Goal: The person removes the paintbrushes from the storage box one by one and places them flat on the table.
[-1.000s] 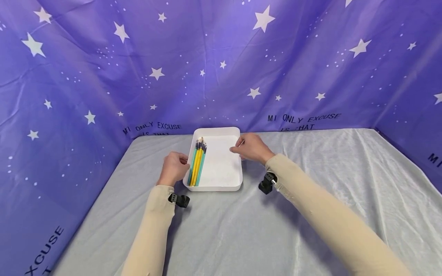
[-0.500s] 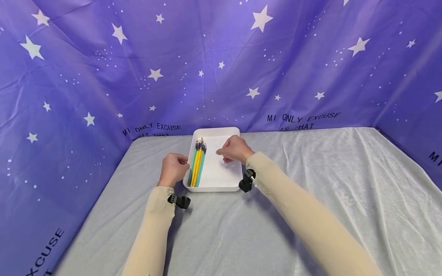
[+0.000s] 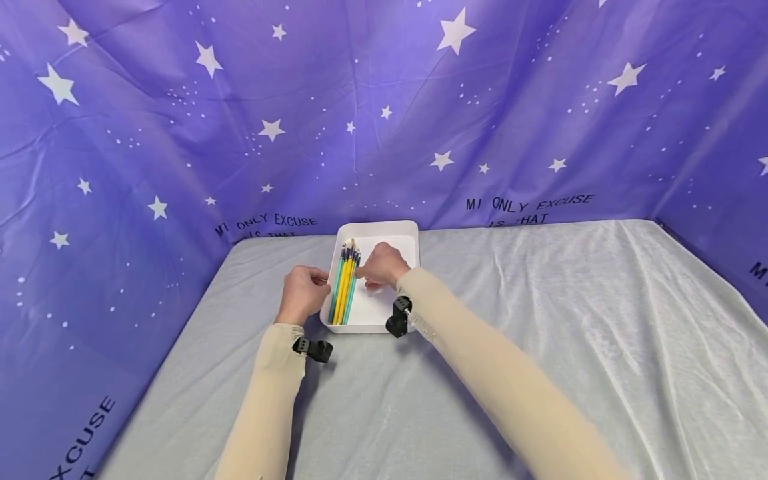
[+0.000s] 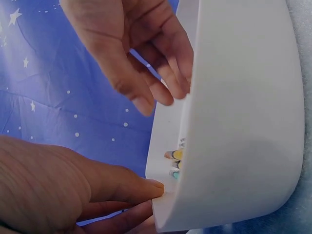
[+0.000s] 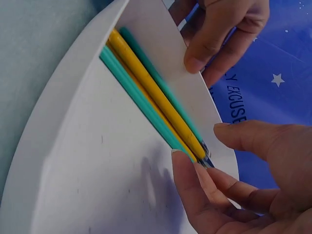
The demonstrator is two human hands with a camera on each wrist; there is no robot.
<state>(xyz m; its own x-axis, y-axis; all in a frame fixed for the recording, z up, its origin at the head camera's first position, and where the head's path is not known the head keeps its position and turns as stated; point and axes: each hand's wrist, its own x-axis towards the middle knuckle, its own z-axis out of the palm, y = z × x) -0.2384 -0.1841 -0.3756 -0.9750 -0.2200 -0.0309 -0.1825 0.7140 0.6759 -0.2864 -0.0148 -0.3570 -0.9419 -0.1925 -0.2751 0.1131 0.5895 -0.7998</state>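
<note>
A white rectangular tray (image 3: 369,329) holds several teal and yellow paintbrushes (image 3: 343,290), lying side by side along its left wall with bristles toward the far end. My left hand (image 3: 302,292) pinches the tray's left rim between thumb and fingers, as the left wrist view also shows. Over the tray, my right hand (image 3: 384,265) reaches in from the right. In the right wrist view its fingertips (image 5: 181,158) are right at the outer teal brush near the ferrules, with the thumb (image 5: 229,132) spread apart above the brushes.
Grey cloth (image 3: 480,373) covers the table under the tray. A purple curtain (image 3: 384,120) with white stars and printed lettering hangs right behind the tray and along both sides. Black cameras (image 3: 314,349) are strapped to both wrists.
My right hand has moved left from the tray's right rim, across the inside, to the paintbrushes. My left hand stays on the left rim; tray and brushes look unmoved.
</note>
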